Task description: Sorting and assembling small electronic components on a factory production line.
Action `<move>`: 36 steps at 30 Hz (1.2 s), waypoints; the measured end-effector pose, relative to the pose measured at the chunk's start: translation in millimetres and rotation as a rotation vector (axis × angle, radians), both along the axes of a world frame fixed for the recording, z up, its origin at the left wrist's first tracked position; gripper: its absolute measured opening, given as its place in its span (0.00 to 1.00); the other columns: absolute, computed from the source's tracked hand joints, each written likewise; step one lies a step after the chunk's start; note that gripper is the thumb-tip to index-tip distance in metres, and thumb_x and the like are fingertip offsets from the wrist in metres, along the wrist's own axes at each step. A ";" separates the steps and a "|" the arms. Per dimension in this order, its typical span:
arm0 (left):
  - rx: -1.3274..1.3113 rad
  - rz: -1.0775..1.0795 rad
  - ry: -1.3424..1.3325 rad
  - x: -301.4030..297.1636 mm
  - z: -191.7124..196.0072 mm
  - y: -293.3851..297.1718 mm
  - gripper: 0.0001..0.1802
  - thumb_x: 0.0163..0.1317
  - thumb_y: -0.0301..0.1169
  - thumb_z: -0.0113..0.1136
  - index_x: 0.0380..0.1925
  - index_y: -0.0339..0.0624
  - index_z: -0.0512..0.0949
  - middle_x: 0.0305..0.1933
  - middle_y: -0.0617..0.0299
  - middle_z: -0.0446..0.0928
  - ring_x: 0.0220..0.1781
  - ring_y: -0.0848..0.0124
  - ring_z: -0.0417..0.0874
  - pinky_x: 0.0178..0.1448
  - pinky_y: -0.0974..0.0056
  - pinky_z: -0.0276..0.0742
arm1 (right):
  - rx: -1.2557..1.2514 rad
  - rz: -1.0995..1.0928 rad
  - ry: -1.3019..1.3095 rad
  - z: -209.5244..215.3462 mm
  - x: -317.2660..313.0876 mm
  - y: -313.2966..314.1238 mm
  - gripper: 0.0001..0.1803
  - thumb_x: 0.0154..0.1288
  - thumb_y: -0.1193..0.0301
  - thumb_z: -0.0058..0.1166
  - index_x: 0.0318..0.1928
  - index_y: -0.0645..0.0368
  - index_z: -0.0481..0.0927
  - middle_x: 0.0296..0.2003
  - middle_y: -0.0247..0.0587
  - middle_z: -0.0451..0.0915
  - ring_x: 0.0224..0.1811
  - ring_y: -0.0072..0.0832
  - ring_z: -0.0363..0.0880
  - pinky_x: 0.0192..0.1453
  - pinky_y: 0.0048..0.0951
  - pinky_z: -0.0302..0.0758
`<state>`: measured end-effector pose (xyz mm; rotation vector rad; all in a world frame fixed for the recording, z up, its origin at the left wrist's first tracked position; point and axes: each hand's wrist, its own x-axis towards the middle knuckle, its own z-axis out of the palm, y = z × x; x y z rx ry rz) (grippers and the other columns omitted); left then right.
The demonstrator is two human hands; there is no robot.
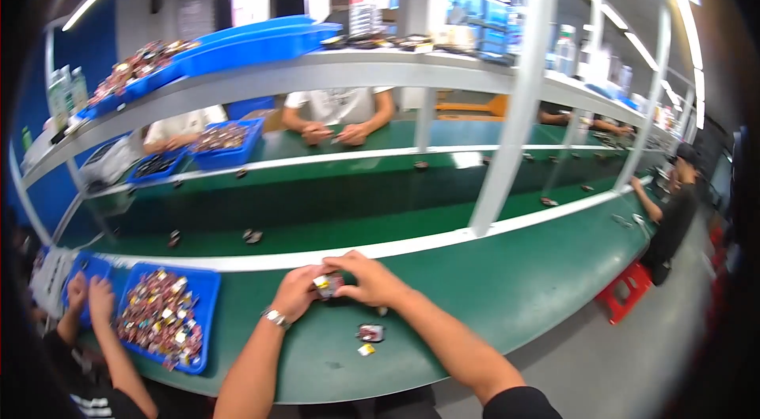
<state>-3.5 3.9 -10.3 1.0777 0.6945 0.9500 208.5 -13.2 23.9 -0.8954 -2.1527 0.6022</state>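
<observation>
- Head view, the bench: a long green work surface curves away to the right, edged by a white strip with a sunken green conveyor lane behind it, where a few small dark parts ride well apart.
- Both hands meet just short of that strip. The left hand (a metal watch on its wrist) and the right hand pinch one small component between their fingertips, held just above the surface.
- Near the hands, toward the person, lie a small dark red part and a yellow scrap.
- To the left sits a blue tray heaped with small parts; a neighbour's hands work beside it.
- The room: white shelf posts, blue bins overhead, strip lights, workers seated opposite and at far right, a red stool on the floor.
</observation>
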 end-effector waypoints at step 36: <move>0.030 -0.163 -0.055 5.1 8.3 0.9 0.21 0.65 0.16 0.48 0.59 0.39 0.66 0.55 0.55 0.76 0.56 0.68 0.79 0.61 0.61 0.78 | 0.010 -0.163 0.003 -12.5 -6.5 3.3 0.07 0.59 0.68 0.61 0.36 0.57 0.84 0.54 0.37 0.76 0.60 0.37 0.70 0.62 0.36 0.71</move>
